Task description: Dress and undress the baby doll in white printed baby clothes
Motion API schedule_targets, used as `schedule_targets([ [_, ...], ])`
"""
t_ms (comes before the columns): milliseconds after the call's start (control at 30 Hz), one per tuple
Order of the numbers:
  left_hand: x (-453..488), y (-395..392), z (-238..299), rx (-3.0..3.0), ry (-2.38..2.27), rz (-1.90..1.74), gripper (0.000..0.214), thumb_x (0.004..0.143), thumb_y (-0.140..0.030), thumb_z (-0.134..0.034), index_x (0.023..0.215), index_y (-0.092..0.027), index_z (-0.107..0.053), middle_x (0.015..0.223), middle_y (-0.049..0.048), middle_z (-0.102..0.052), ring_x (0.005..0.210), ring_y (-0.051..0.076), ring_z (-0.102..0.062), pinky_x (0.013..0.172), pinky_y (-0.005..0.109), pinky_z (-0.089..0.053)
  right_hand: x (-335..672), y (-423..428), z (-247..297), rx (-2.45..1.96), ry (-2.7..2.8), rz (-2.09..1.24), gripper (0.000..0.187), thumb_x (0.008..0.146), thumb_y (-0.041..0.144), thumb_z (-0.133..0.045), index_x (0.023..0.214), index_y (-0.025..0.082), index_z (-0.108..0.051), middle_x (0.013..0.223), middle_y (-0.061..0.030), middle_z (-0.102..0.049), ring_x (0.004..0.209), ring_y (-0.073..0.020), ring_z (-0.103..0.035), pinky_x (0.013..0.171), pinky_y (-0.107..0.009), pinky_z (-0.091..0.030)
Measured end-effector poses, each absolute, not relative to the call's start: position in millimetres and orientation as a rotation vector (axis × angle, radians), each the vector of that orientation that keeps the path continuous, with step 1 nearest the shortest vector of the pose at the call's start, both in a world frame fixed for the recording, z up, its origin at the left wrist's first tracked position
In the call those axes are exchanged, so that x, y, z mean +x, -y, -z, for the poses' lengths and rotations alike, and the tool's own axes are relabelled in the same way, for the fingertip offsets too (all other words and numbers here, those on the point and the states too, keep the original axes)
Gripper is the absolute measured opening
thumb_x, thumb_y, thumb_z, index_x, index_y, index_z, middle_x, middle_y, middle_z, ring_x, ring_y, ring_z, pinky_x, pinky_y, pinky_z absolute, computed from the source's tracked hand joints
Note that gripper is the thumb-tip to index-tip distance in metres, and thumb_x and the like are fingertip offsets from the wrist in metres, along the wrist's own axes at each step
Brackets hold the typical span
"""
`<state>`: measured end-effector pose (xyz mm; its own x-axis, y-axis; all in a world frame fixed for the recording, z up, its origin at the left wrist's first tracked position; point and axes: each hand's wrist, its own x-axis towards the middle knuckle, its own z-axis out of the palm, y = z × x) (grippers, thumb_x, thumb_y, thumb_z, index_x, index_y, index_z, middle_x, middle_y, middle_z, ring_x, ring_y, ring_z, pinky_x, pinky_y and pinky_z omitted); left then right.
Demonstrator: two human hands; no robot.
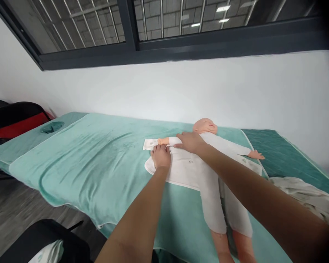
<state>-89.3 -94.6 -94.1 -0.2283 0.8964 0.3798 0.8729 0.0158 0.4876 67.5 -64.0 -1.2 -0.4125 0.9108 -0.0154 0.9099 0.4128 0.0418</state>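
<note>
a mint-green plush cover [109, 146] bears a white-bodied, pink-headed baby doll [210, 186] under my right hand [190, 142]; a white cloth shirt [182, 168] already lies open beneath it, under my left hand [161, 157], sleeves [150, 144] apparently unfilled. whether either hand grips, i can't tell.

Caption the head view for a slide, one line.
Left hand and right hand at a doll's arm, over a white garment on a green sheet.
</note>
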Motion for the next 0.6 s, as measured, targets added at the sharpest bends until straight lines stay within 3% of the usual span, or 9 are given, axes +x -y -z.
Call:
schedule_targets([
  [133,-94.9,89.8,94.8,1.806,-2.238,-1.102,0.023,0.095,-0.031,-0.046,0.094,-0.019,-0.066,0.102,0.0084,-0.069,0.102,0.026,-0.058,0.089,0.04,-0.039,71.0,71.9,2.6,1.699,-2.623,-0.099,0.055,0.099,0.062,-0.028,0.121,0.021,-0.057,0.11,-0.0132,-0.064,0.095,-0.0294,-0.062,0.082,-0.04,-0.041],
  [333,-100.8,82.9,99.4,1.686,-2.232,-1.234,0.02,0.091,-0.024,-0.048,0.086,-0.019,-0.066,0.097,0.0082,-0.067,0.096,0.023,-0.059,0.083,0.034,-0.042,84.0,80.4,9.7,1.691,-2.611,-0.145,0.051,0.099,0.06,-0.033,0.115,0.021,-0.061,0.106,-0.0123,-0.065,0.092,-0.027,-0.061,0.081,-0.038,-0.039],
  [600,-104.0,79.7,104.1,1.571,-2.228,-1.33,0.025,0.095,-0.034,-0.044,0.081,-0.021,-0.06,0.092,0.0049,-0.067,0.085,0.02,-0.06,0.072,0.031,-0.042,86.2,85.9,21.3,1.717,-2.605,-0.219,0.048,0.099,0.056,-0.036,0.112,0.019,-0.064,0.104,-0.0144,-0.065,0.096,-0.0284,-0.06,0.085,-0.039,-0.037],
])
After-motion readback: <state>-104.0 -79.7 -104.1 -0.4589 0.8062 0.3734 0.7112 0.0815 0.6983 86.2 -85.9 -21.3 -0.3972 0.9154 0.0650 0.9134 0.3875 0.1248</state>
